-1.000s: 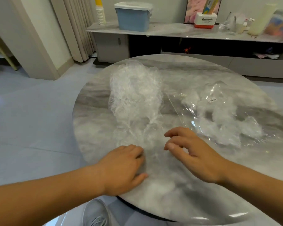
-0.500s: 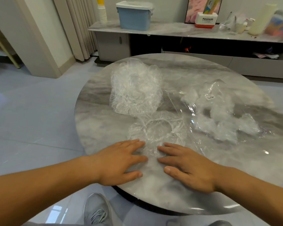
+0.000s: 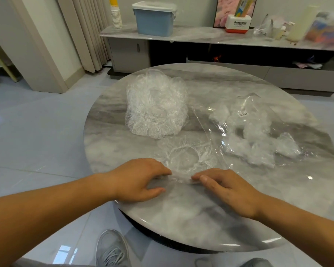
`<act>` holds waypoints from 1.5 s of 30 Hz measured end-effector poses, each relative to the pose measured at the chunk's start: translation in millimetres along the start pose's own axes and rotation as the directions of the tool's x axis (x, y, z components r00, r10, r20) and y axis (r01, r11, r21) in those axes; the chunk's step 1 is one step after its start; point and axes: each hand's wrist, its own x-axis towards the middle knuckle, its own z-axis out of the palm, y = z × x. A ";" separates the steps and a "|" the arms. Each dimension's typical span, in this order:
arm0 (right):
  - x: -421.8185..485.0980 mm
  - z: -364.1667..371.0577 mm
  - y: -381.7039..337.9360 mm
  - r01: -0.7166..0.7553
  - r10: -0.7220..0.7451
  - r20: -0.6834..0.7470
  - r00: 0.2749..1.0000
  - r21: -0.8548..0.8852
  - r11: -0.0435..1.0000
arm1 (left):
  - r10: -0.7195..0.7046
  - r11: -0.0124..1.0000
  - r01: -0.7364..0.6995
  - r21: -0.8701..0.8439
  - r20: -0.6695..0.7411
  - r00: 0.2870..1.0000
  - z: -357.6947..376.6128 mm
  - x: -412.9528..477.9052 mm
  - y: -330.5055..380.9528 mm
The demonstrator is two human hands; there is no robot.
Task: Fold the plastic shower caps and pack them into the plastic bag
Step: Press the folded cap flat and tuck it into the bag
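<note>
Pinching the near edge of a flat shower cap (image 3: pixel 187 158) to start its fold.

The left hand (image 3: pixel 141 180) and right hand (image 3: pixel 226 189) each close a grip on the cap's bunched near rim, fingers curled and the hands almost meeting. The rest of the cap lies spread on the worktop (image 3: pixel 201 218). Just beyond the cap sits a heap of unfolded caps (image 3: pixel 156 105). To the cap's right, the plastic bag (image 3: pixel 255 132) already contains several folded ones. The task looks partly done: this fold is barely begun and the heap is still to do.
</note>
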 end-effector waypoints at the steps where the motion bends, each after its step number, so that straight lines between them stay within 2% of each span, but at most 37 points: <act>1: 0.1 0.4 -0.7 -0.031 0.032 -0.025 0.999 0.038 0.999 | -0.048 0.997 0.047 -0.069 -0.014 0.999 0.7 1.9 1.7; 6: 8.3 5.9 -3.8 -0.134 0.152 -0.127 0.980 0.141 0.981 | -0.302 0.865 0.266 -0.425 -0.019 0.953 6.7 14.7 8.8; 9: 14.8 7.2 1.7 -0.158 0.163 -0.168 0.972 0.042 0.987 | -0.411 0.761 0.347 -0.548 0.007 0.912 7.9 23.8 9.0; 12: 19.3 9.5 6.5 -0.117 0.101 -0.114 0.988 -0.135 0.984 | -0.488 0.710 0.405 -0.576 0.013 0.873 8.5 31.7 9.5; 15: 19.2 11.8 6.8 -0.109 0.093 -0.080 0.992 -0.220 0.970 | -0.539 0.687 0.435 -0.582 -0.005 0.843 11.0 36.9 11.3; 22: 27.0 12.2 3.3 -0.164 0.126 -0.147 0.981 -0.287 0.944 | -0.626 0.645 0.523 -0.557 0.007 0.780 7.7 44.0 14.3; 26: 27.9 9.8 0.6 -0.170 0.135 -0.132 0.982 -0.305 0.937 | -0.627 0.727 0.572 -0.381 -0.028 0.778 3.6 43.3 14.3; 31: 26.3 8.5 -2.0 -0.163 0.120 -0.136 0.983 -0.370 0.915 | -0.517 0.855 0.501 -0.135 -0.130 0.846 1.0 46.9 19.4; 33: 26.9 8.6 -1.8 -0.159 0.101 -0.167 0.981 -0.388 0.908 | -0.497 0.866 0.480 -0.141 -0.131 0.858 1.7 50.0 21.3; 35: 30.1 6.2 -6.1 -0.163 0.086 -0.286 0.954 -0.257 0.952 | -0.523 0.839 0.490 -0.237 -0.103 0.846 2.1 53.0 22.5; 37: 37.0 -0.5 -15.6 -0.182 0.204 -0.408 0.890 0.092 0.979 | -0.529 0.819 0.492 -0.295 -0.059 0.846 1.4 56.9 21.8; 39: 44.3 -9.1 -25.0 -0.215 0.387 -0.309 0.869 0.468 0.857 | -0.526 0.807 0.496 -0.320 -0.011 0.850 0.2 61.5 20.5; 40: 46.9 -12.1 -28.3 -0.244 0.434 -0.219 0.874 0.575 0.781 | -0.526 0.798 0.499 -0.339 0.012 0.850 -0.4 63.4 20.3; 42: 49.7 -14.6 -30.1 -0.308 0.464 -0.084 0.882 0.642 0.702 | -0.516 0.771 0.491 -0.405 0.054 0.855 -0.5 65.2 19.0; 45: 50.1 -9.5 -23.0 -0.379 0.476 -0.011 0.879 0.590 0.713 | -0.486 0.699 0.439 -0.564 0.076 0.871 2.6 63.1 15.5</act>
